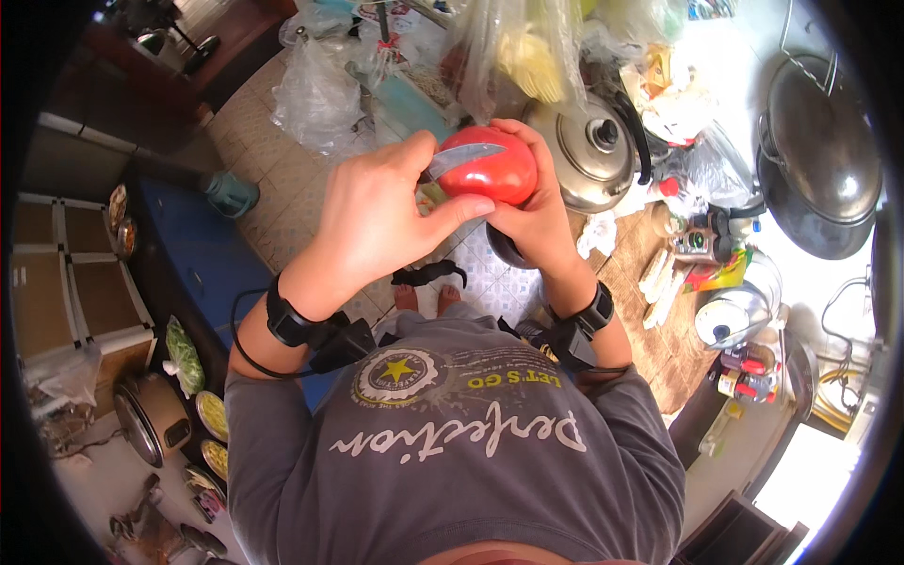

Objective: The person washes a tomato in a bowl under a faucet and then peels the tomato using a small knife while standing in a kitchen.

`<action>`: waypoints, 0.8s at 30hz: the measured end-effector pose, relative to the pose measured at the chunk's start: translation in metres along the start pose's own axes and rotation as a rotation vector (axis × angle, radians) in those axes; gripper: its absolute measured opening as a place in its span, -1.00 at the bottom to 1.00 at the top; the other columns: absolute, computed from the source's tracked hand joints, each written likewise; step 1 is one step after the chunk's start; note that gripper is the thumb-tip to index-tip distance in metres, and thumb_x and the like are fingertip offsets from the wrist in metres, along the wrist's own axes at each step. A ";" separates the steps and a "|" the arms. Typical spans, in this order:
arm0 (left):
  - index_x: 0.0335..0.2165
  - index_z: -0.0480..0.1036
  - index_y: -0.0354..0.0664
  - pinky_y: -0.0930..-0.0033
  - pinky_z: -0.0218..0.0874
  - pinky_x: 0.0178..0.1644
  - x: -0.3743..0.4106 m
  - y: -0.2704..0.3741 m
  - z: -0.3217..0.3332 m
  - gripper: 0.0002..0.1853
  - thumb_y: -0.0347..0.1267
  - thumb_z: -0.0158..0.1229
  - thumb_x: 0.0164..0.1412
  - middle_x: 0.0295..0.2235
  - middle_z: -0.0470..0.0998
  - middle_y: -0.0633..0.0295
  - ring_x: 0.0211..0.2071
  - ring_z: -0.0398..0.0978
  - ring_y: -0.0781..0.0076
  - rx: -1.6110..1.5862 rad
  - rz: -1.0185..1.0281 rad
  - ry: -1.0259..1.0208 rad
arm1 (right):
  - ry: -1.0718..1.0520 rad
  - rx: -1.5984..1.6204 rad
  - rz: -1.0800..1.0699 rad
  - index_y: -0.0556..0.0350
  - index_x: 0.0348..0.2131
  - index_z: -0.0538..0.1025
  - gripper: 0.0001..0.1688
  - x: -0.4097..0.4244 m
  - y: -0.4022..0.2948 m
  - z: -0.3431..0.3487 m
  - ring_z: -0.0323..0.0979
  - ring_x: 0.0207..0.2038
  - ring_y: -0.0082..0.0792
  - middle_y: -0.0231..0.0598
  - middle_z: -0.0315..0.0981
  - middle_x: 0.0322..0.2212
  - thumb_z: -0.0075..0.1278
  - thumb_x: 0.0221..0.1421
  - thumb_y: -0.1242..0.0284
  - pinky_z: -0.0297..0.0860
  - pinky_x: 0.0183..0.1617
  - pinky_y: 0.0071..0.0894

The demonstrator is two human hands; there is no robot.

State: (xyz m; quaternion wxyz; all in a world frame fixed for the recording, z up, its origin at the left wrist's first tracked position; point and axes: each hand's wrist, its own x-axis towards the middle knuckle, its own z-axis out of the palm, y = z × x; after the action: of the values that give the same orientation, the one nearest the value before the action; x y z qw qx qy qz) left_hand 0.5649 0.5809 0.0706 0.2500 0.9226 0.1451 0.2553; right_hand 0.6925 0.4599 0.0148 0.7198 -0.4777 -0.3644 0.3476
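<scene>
My right hand [540, 194] holds a large, glossy red fruit that looks like a tomato [505, 176], its fingers wrapped round the right side. From the left, my left hand [381, 208] grips a knife, with the handle hidden in the fingers. The grey knife blade [470, 159] lies against the upper left of the tomato; whether it has entered the flesh cannot be told. My left thumb rests by the lower edge of the fruit. Just behind my right wrist shows part of a dark, round vessel [510, 247].
A steel kettle [593, 159] stands right of the hands, with bottles [748, 374] farther right. Plastic bags [318, 95] hang or lie ahead. A small black cat [429, 273] is on the tiled floor by my feet. At left are blue cabinets [205, 247] and a rice cooker [152, 417].
</scene>
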 end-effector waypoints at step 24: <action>-0.62 0.41 -0.21 0.25 0.14 -0.64 -0.013 -0.011 -0.018 -0.56 -0.02 0.18 -0.04 -0.75 0.34 0.11 -0.71 0.35 0.11 0.235 0.008 0.072 | -0.135 -0.067 0.074 0.07 0.06 0.13 -0.24 0.016 -0.004 0.021 0.38 -0.20 -0.48 -0.27 0.28 -0.12 0.02 -0.17 0.65 0.44 -0.30 -0.53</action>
State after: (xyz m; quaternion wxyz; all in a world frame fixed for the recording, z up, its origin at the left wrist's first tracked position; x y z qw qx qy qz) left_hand 0.5429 0.5921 0.0733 0.1338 0.9364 0.1790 0.2706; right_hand 0.6832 0.4811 0.0271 0.6637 -0.4904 -0.4056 0.3931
